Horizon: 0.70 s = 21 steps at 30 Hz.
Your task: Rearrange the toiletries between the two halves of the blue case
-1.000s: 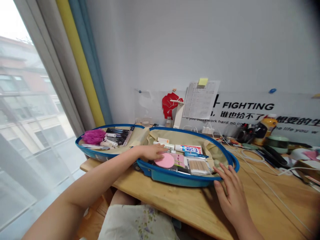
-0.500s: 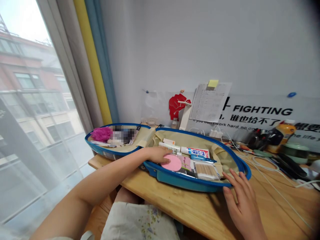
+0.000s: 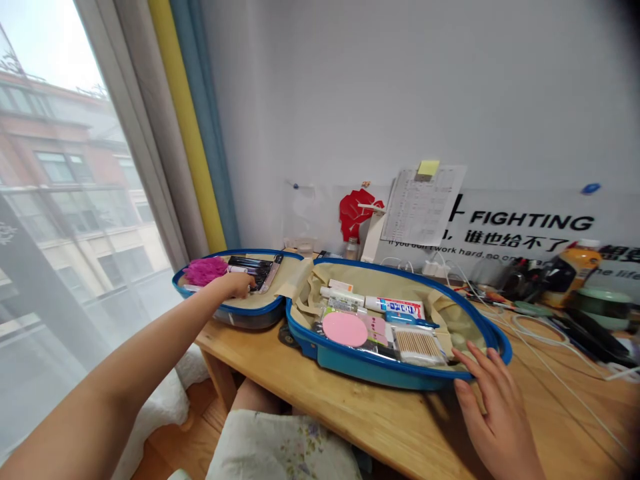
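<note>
A blue-rimmed case (image 3: 380, 377) lies open on the wooden table. Over its left half, my left hand (image 3: 239, 285) reaches in with fingers bent down beside packaged dark items (image 3: 255, 270); what they touch or hold is hidden. A purple mesh puff (image 3: 205, 271) lies to its left. In the right half are a round pink pad (image 3: 345, 329), a toothpaste box (image 3: 395, 307), a white tube (image 3: 343, 295), a blue pen-like item (image 3: 407, 321) and a pack of cotton swabs (image 3: 419, 345). My right hand (image 3: 487, 393) rests at the case's right rim, fingers spread, holding nothing.
White cables (image 3: 540, 333) run across the table on the right. Behind them stand an orange bottle (image 3: 570, 273) and a green-lidded jar (image 3: 603, 307). A small glass bottle (image 3: 352, 249) is near the wall. Curtains (image 3: 193, 133) hang at the left.
My left hand has moved left from the pink pad to the left half of the case. My right hand stays at the right rim. The view has shifted slightly.
</note>
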Available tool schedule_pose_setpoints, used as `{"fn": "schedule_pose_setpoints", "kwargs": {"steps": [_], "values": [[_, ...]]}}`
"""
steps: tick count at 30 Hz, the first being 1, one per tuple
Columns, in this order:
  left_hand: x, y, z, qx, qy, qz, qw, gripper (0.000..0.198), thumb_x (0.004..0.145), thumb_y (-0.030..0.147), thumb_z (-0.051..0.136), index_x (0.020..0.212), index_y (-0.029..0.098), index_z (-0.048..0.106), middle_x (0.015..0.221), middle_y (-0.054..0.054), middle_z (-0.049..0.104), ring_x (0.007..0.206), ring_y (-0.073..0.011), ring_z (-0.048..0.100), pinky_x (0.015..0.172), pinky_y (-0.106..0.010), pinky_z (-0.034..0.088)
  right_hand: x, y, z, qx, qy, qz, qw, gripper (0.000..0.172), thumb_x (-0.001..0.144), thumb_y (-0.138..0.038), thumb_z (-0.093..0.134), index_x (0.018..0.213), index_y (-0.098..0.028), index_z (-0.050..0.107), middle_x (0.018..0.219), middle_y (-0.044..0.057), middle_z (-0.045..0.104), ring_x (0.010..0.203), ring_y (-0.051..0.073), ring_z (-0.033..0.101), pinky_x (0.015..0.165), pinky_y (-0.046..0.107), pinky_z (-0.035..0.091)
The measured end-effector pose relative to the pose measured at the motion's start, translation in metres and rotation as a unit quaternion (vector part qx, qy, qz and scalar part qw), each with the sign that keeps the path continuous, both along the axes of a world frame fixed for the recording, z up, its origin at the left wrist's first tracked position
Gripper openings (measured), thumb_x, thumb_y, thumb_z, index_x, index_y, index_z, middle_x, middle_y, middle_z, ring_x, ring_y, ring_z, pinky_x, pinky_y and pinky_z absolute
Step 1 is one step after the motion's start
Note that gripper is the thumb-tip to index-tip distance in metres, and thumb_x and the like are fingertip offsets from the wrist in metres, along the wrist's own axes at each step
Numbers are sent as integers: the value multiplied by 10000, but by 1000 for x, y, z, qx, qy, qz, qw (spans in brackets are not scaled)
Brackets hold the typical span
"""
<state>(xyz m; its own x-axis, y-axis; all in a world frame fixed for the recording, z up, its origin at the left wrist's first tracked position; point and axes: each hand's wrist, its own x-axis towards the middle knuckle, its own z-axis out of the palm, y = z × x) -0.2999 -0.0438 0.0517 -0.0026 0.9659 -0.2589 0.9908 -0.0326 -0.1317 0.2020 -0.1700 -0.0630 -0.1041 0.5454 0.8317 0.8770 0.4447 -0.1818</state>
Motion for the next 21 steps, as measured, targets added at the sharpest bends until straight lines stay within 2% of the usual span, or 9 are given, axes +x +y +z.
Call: {"fn": "schedule_pose_setpoints", "kwargs": {"steps": [5, 12, 21], "values": [[-10, 4, -15, -42, 32, -16, 998, 335, 903, 356, 568, 1179, 166, 561, 1193, -86, 581, 1032, -207, 589, 877, -427, 515, 0, -1, 1, 2, -7, 1, 1000, 384, 929, -373, 385, 1251, -218, 526, 1326, 114, 542, 1359, 322, 366, 1067, 547, 349], [-14, 13, -25, -46, 43, -62, 996, 331, 902, 350, 571, 1178, 168, 564, 1172, -81, 593, 1032, -207, 591, 890, -432, 508, -2, -3, 3, 3, -9, -3, 1000, 379, 926, -358, 387, 1256, -231, 523, 1327, 105, 540, 1353, 316, 374, 1060, 540, 355], [-17, 12, -35, -28, 53, -87, 994, 321, 911, 369, 554, 1153, 160, 572, 1155, -81, 598, 1004, -197, 598, 868, -420, 517, 0, -1, 2, 4, -20, -8, 1000, 384, 929, -362, 385, 1259, -220, 519, 1320, 113, 545, 1353, 317, 375, 1054, 534, 364]]}}
